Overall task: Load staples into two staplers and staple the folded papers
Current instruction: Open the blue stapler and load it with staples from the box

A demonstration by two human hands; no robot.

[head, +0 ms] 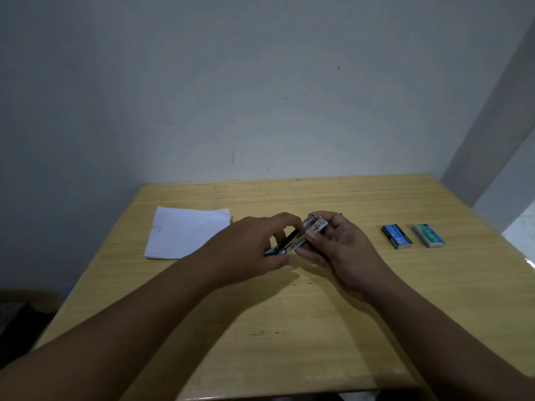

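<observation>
stapler (311, 231) hinged open, held between both hands above worktop (289, 328) | left hand (254, 250) grips lower end | right hand (338, 250) clasps metal top end

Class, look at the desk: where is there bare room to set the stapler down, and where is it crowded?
Bare wood lies between the right hand and the blue staple box, along the table behind both hands, and across the near part. It is crowded at the middle, where the left hand and right hand hold the stapler, beside the paper.

White papers (186, 237), blue box (396, 236), green box (428, 235), tan wooden table (289, 328).
</observation>
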